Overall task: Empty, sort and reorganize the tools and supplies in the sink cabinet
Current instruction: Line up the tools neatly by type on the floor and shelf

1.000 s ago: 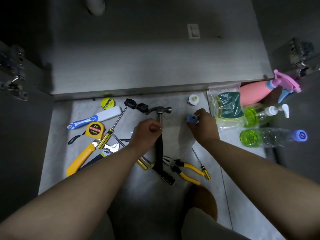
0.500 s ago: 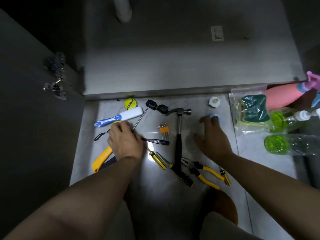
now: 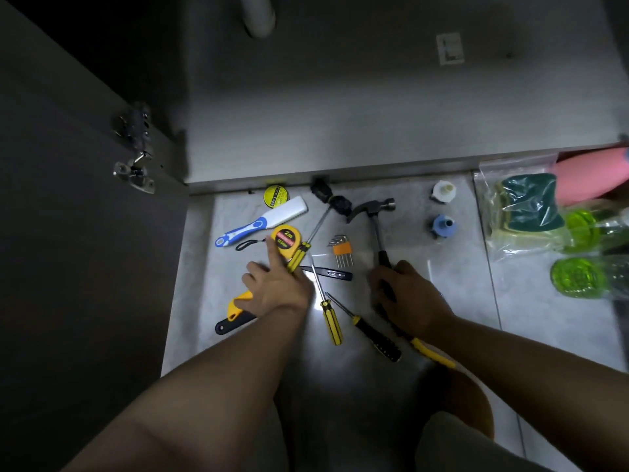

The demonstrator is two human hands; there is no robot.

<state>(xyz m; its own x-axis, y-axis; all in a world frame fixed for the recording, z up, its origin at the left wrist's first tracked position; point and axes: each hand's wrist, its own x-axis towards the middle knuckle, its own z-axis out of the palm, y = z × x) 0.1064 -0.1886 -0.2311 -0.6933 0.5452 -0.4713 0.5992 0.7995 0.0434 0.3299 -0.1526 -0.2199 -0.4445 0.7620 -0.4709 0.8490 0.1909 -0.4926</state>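
Tools lying sorted: right hand (image 3: 410,301) is closing round black-handled steel claw hammer (image 3: 376,221), head pointing away; left hand (image 3: 275,284), open, is touching round yellow tape measure (image 3: 286,240).

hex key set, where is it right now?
Head view, centre of the floor spread: the orange hex key set lies between the long yellow-handled screwdriver on its left and the hammer on its right, untouched by either hand.
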